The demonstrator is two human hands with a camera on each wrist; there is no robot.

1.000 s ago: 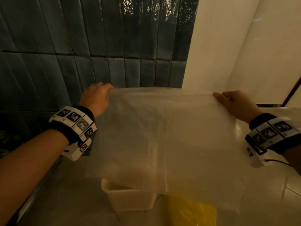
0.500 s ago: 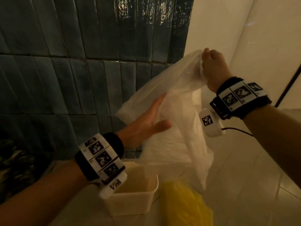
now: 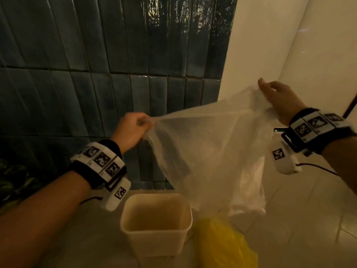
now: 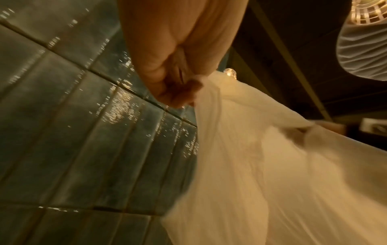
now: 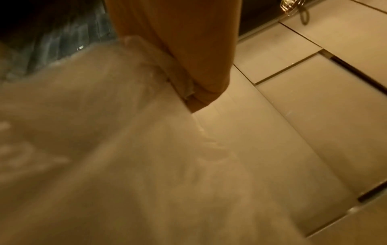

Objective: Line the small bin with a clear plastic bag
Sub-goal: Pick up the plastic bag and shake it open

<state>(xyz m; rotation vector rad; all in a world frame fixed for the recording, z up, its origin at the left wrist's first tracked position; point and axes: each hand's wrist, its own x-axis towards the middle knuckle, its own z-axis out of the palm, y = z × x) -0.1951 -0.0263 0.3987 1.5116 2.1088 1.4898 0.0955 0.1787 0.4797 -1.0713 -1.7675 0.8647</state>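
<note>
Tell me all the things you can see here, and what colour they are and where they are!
clear plastic bag: one, see-through, held up in the air above and to the right of the bin, stretched between both hands.
small bin: one, cream, on the floor by the tiled wall, nothing in it.
yellow bag: one, yellow, on the floor just right of the bin.
tiled wall: one, dark blue-green, behind the bin.
pale wall: one, cream, at the right.
floor: one, pale tiles.
wrist bands: two, black and white with square markers, one on each wrist.
left hand: one, fingers gripping the bag's left edge.
right hand: one, holding the bag's right edge, higher up.
</note>
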